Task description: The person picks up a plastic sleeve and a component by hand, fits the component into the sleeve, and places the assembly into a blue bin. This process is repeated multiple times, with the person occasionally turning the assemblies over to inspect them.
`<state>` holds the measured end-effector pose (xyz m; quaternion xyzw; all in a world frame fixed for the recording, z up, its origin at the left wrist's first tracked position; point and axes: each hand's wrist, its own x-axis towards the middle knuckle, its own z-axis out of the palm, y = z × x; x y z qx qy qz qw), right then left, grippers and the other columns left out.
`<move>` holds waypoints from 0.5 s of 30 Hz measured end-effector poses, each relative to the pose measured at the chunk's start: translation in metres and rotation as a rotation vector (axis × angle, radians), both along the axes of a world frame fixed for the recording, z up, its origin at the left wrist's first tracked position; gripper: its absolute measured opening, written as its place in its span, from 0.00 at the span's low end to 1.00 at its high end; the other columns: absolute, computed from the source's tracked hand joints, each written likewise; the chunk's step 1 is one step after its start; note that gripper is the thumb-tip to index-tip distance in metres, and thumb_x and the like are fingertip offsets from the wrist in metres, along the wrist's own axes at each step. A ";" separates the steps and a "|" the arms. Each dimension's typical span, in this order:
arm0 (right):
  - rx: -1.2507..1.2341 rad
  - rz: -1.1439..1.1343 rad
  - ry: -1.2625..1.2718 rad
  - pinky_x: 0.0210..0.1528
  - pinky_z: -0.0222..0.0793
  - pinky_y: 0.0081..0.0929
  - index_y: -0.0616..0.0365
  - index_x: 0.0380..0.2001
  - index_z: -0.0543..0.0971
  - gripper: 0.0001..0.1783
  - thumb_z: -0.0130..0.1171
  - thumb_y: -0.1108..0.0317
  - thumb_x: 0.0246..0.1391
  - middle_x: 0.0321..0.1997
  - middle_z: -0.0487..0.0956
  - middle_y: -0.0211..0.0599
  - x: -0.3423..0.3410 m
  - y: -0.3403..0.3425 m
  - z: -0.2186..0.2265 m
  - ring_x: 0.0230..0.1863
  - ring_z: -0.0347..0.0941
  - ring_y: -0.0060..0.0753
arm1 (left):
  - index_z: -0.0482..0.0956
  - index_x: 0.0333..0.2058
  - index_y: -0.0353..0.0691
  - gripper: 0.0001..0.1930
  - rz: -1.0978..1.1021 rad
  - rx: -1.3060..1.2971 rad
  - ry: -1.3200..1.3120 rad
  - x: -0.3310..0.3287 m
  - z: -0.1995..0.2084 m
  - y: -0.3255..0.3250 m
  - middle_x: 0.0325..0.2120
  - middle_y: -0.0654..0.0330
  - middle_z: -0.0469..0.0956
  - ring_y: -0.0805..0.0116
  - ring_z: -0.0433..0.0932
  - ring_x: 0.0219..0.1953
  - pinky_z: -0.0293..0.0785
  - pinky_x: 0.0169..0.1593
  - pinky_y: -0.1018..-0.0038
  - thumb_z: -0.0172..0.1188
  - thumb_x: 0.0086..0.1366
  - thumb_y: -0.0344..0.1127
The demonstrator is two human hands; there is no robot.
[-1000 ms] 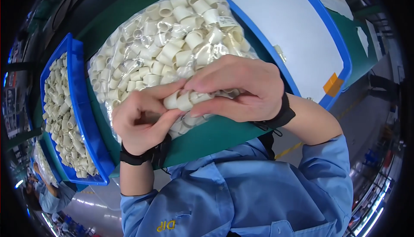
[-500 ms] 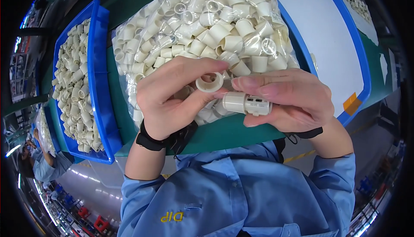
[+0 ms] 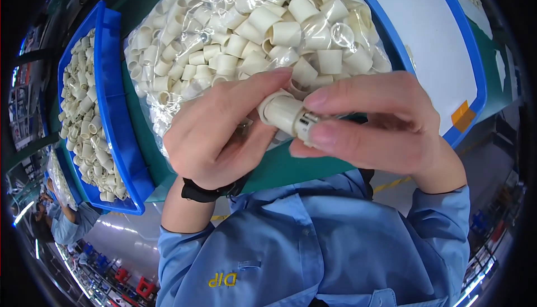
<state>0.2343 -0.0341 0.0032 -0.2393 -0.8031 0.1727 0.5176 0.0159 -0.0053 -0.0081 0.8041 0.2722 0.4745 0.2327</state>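
My left hand (image 3: 221,128) is closed around a short white plastic sleeve (image 3: 267,107), thumb and index finger on its sides. In my right hand (image 3: 386,125), the fingertips and thumb pinch a white plastic cylinder (image 3: 286,114) with dark slots near its right end. The cylinder's left end meets the sleeve; whether it sits inside or only against it, I cannot tell. Both hands are over the near part of a clear plastic bag (image 3: 168,64) full of white plastic sleeves. A black band (image 3: 201,192) circles my left wrist.
To the left stands a blue bin (image 3: 109,100) heaped with small white plastic parts (image 3: 84,105). A blue-rimmed tray with a white sheet (image 3: 430,33) lies at the right, orange tape (image 3: 463,116) on its edge. A person (image 3: 72,220) in blue works at the far left.
The cylinder in my right hand has moved left and tilted, so its end now meets the sleeve in my left hand. Half a second ago the sleeve's open mouth showed, apart from the cylinder.
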 end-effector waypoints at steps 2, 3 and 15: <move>-0.028 0.028 -0.029 0.42 0.82 0.26 0.59 0.41 0.79 0.21 0.76 0.78 0.42 0.45 0.79 0.46 -0.001 -0.001 0.002 0.41 0.82 0.38 | 0.84 0.45 0.31 0.21 -0.038 0.026 -0.038 0.005 0.000 0.003 0.27 0.57 0.83 0.74 0.76 0.20 0.70 0.24 0.81 0.68 0.49 0.19; -0.042 0.044 -0.044 0.42 0.82 0.26 0.60 0.41 0.79 0.22 0.76 0.79 0.41 0.45 0.79 0.45 -0.001 -0.001 0.003 0.41 0.82 0.38 | 0.85 0.45 0.32 0.21 -0.055 0.039 -0.058 0.006 0.001 0.003 0.26 0.57 0.83 0.73 0.77 0.20 0.71 0.24 0.81 0.67 0.49 0.18; -0.031 0.042 0.044 0.35 0.81 0.23 0.59 0.42 0.79 0.27 0.76 0.83 0.35 0.39 0.78 0.39 -0.003 -0.008 -0.002 0.36 0.80 0.34 | 0.81 0.46 0.22 0.25 0.032 -0.275 0.156 -0.005 0.007 -0.005 0.35 0.50 0.85 0.67 0.84 0.36 0.77 0.41 0.78 0.73 0.54 0.36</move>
